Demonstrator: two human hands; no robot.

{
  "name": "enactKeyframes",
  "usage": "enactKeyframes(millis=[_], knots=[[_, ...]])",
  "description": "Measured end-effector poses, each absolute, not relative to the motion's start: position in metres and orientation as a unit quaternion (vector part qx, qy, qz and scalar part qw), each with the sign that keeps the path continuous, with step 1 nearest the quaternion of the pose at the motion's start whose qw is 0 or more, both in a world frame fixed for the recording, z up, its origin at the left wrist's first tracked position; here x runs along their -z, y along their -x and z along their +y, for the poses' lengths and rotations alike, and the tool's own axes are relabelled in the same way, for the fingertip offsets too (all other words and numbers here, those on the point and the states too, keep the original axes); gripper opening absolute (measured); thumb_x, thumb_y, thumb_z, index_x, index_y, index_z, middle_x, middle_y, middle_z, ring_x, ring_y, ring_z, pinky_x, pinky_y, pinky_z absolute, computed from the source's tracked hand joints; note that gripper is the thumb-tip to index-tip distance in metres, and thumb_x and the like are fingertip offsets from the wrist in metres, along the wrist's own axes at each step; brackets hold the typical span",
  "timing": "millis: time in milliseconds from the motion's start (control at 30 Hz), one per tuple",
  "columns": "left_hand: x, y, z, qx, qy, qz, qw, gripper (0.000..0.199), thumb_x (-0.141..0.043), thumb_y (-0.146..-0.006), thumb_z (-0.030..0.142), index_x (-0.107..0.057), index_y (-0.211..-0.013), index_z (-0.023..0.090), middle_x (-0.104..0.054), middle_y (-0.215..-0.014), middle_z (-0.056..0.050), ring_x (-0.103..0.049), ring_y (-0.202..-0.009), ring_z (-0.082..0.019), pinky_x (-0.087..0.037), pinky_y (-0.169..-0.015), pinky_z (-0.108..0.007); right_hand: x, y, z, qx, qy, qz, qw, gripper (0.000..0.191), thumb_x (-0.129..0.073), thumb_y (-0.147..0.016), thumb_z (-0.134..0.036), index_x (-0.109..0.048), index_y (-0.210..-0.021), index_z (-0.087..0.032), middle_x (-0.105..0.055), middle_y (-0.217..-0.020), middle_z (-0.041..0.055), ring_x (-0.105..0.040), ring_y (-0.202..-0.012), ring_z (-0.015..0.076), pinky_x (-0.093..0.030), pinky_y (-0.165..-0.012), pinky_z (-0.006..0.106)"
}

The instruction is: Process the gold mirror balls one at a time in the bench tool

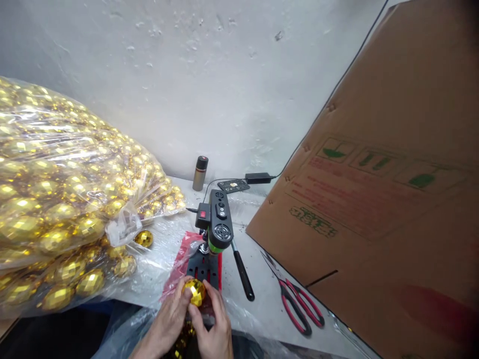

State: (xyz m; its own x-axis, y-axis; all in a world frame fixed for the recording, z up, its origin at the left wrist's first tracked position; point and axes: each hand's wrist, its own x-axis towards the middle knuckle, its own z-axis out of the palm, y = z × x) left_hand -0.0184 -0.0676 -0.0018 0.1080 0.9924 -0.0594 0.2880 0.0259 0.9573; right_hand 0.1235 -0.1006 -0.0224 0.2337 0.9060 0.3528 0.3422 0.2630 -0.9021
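Observation:
A shiny gold faceted ball (196, 292) is held between both hands near the front edge of the table. My left hand (170, 315) has its fingers closed on the ball's left side. From the right, my right hand (214, 324) pinches the same ball with thumb and fingers. Just beyond the hands stands a small black machine (220, 219) with a red switch and a dark slotted base (202, 267), over red plastic. More gold pieces (183, 340) show below, between my wrists.
A big clear bag of gold balls (67, 199) fills the left, with a loose ball (143, 239) beside it. Scissors (295, 304) and a black-handled lever (244, 275) lie right. A cardboard box (374, 174) stands far right; a bottle (200, 173) and power adapter (258, 178) are behind.

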Motion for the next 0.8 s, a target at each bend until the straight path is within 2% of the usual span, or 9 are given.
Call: enactKeyframes(millis=[100, 167, 233, 300, 400, 567, 667, 800], knots=[[0.005, 0.016, -0.071, -0.384, -0.612, 0.514, 0.462, 0.09, -0.032, -0.089, 0.084, -0.049, -0.148, 0.018, -0.047, -0.159, -0.015, -0.039, -0.149, -0.035, -0.034, -0.123, -0.052, 0.017, -0.131, -0.097, -0.419, 0.539, -0.493, 0.539, 0.051, -0.071, -0.087, -0.052, -0.072, -0.125, -0.018, -0.075, -0.122, 0.0148, -0.076, -0.107, 0.0273, -0.064, -0.087, 0.033], [0.003, 0.017, -0.07, -0.363, -0.638, 0.485, 0.475, 0.087, -0.042, -0.088, 0.08, -0.049, -0.149, 0.018, -0.046, -0.16, -0.016, -0.039, -0.15, -0.035, -0.031, -0.125, -0.051, 0.007, -0.138, -0.093, -0.503, 0.523, -0.458, 0.514, 0.053, -0.069, -0.088, -0.056, -0.073, -0.124, -0.018, -0.075, -0.125, 0.0142, -0.074, -0.112, 0.0283, -0.062, -0.09, 0.034], [0.0, 0.018, -0.066, -0.341, -0.646, 0.476, 0.49, 0.08, -0.058, -0.086, 0.07, -0.052, -0.147, 0.019, -0.051, -0.157, -0.016, -0.044, -0.147, -0.035, -0.034, -0.124, -0.049, -0.004, -0.142, -0.087, -0.531, 0.529, -0.429, 0.505, 0.059, -0.067, -0.086, -0.064, -0.074, -0.122, -0.018, -0.075, -0.125, 0.0136, -0.072, -0.115, 0.0292, -0.06, -0.095, 0.036], [-0.001, 0.018, -0.061, -0.357, -0.632, 0.485, 0.488, 0.078, -0.069, -0.08, 0.061, -0.054, -0.144, 0.019, -0.056, -0.152, -0.016, -0.049, -0.143, -0.036, -0.038, -0.122, -0.047, -0.011, -0.141, -0.083, -0.527, 0.546, -0.411, 0.505, 0.069, -0.065, -0.081, -0.073, -0.077, -0.117, -0.016, -0.077, -0.119, 0.0142, -0.073, -0.111, 0.0297, -0.06, -0.094, 0.036], [0.0, 0.015, -0.049, -0.428, -0.56, 0.508, 0.495, 0.075, -0.072, -0.077, 0.061, -0.06, -0.136, 0.016, -0.067, -0.138, -0.017, -0.061, -0.13, -0.036, -0.047, -0.113, -0.046, -0.008, -0.137, -0.079, -0.512, 0.564, -0.391, 0.516, 0.08, -0.061, -0.076, -0.082, -0.078, -0.115, -0.015, -0.08, -0.106, 0.015, -0.077, -0.092, 0.0284, -0.063, -0.081, 0.037], [0.008, 0.008, -0.025, -0.486, -0.465, 0.529, 0.517, 0.071, -0.068, -0.079, 0.064, -0.061, -0.128, 0.013, -0.074, -0.124, -0.014, -0.069, -0.117, -0.033, -0.054, -0.102, -0.043, 0.009, -0.145, -0.085, -0.443, 0.59, -0.394, 0.548, 0.071, -0.066, -0.072, -0.081, -0.084, -0.098, -0.017, -0.08, -0.097, 0.0133, -0.075, -0.077, 0.0233, -0.062, -0.069, 0.031], [0.017, 0.003, -0.015, -0.478, -0.517, 0.559, 0.438, 0.064, -0.069, -0.077, 0.06, -0.064, -0.123, 0.015, -0.075, -0.12, -0.013, -0.069, -0.114, -0.033, -0.052, -0.104, -0.048, 0.013, -0.155, -0.093, -0.427, 0.597, -0.407, 0.545, 0.066, -0.065, -0.075, -0.079, -0.084, -0.091, -0.017, -0.079, -0.085, 0.011, -0.07, -0.066, 0.0201, -0.059, -0.062, 0.027], [0.03, -0.003, -0.013, -0.446, -0.613, 0.587, 0.286, 0.048, -0.068, -0.079, 0.052, -0.069, -0.117, 0.022, -0.076, -0.119, -0.01, -0.067, -0.116, -0.034, -0.047, -0.107, -0.055, 0.013, -0.16, -0.108, -0.4, 0.604, -0.399, 0.563, 0.061, -0.064, -0.079, -0.076, -0.084, -0.088, -0.019, -0.077, -0.077, 0.0086, -0.068, -0.065, 0.0193, -0.056, -0.056, 0.025]])
